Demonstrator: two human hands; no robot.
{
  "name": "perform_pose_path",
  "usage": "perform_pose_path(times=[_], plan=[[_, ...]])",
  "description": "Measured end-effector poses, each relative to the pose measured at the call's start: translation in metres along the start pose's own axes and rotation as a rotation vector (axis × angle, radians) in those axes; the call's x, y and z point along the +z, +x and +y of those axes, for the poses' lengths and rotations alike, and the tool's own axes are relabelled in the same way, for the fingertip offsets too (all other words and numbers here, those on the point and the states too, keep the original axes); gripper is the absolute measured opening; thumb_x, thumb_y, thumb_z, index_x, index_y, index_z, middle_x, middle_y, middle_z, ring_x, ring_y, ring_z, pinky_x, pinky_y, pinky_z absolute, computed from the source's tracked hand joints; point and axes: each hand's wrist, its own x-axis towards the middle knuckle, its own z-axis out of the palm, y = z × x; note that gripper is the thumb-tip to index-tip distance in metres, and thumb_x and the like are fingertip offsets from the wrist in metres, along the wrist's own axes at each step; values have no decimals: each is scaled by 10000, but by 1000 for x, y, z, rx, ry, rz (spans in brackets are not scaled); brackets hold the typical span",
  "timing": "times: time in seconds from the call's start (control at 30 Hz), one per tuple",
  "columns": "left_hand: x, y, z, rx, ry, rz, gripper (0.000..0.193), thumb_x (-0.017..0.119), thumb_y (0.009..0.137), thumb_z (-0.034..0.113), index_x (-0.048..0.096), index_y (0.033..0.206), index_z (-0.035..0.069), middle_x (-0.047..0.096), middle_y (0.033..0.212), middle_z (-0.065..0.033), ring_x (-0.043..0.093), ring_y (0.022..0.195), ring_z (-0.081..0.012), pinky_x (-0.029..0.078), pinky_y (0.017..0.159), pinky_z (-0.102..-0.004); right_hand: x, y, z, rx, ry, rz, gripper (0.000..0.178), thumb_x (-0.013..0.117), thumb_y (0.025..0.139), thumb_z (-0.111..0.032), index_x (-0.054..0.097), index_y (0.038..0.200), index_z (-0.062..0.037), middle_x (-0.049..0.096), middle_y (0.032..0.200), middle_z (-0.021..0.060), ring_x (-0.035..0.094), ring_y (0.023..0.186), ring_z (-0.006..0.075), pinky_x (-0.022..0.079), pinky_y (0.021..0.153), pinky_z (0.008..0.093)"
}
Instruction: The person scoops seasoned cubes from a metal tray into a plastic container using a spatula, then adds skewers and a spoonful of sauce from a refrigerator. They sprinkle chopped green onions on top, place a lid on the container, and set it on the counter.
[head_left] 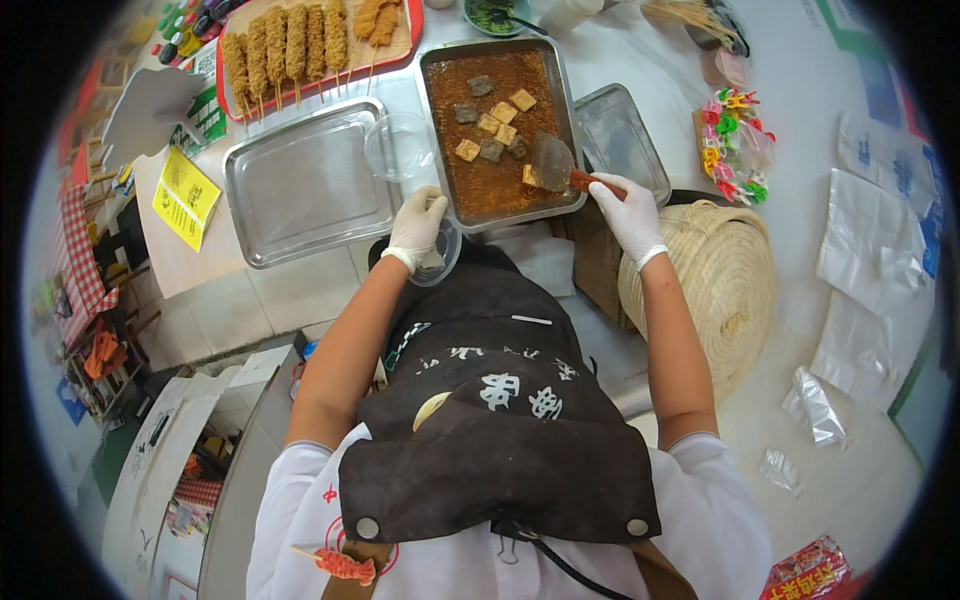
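White table (620,55), tiled floor below; landmark for all entries, the sauce tray (525,219), metal, set directly ahead of the person, presumably so both hands meet over it.

Contents of the sauce tray: red-brown sauce; pale and dark cubes (505,133) lying toward its middle and near side.

Spatula (552,163): broad blade over the tray's near right, by a pale cube; wooden-brown handle crossing its right rim. Right hand (625,212), gloved: fingers closed round the handle, outside the rim (an outside grip likely keeps the glove out of the sauce).

Left hand (417,225), gloved: fingers folded inward, just left of the tray's near corner, above a clear tub (438,260); whether they pinch its rim cannot be told. Tub so close to the tray probably to shorten any reach.

Further items: shallow metal tray (310,180), left of the sauce tray, with a clear round piece (398,150) overlapping its edge; breaded skewers (295,50), far left; coloured clips (735,145), right.
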Motion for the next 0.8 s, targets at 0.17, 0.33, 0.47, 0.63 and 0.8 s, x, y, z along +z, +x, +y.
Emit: perform_pose_path(times=[0.17, 0.33, 0.47, 0.63, 0.8], plan=[[0, 1, 1, -39, -7, -12, 303, 636, 1083, 253, 708, 1264, 21, 771, 976, -110, 720, 879, -208, 566, 854, -376, -28, 4, 69, 257, 182, 114, 347, 796, 1012, -242, 804, 1256, 4, 809, 1135, 69, 728, 1034, 144, 557, 961, 299], [0, 2, -3, -33, -35, -30, 281, 636, 1084, 251, 705, 1227, 19, 759, 953, -97, 700, 853, -186, 556, 833, -358, -53, 0, 94, 53, 148, 125, 374, 792, 1027, -252, 780, 1312, -10, 801, 1142, 41, 717, 1041, 128, 551, 947, 286], [2, 7, -10, -35, -63, -32, 278, 645, 1082, 247, 695, 1221, 12, 749, 941, -90, 690, 853, -179, 550, 828, -353, -64, -6, 65, 16, 106, 142, 351, 785, 1031, -228, 782, 1296, 2, 806, 1172, 63, 729, 1053, 133, 559, 966, 296], [1, 8, -12, -50, -23, -32, 282, 653, 1082, 241, 688, 1225, 1, 741, 938, -85, 688, 867, -180, 549, 837, -357, -29, 14, 9, -194, 91, 30, 364, 774, 1044, -230, 770, 1311, 17, 809, 1161, 76, 722, 1038, 122, 554, 951, 286], [2, 6, -7, -27, -74, -24, 261, 647, 1094, 230, 687, 1239, 17, 709, 906, -34, 637, 784, -121, 523, 742, -311, 28, 35, -27, -280, -113, 50, 356, 744, 1025, -350, 784, 1299, -125, 816, 1094, 153, 789, 982, 294, 596, 884, 379]])
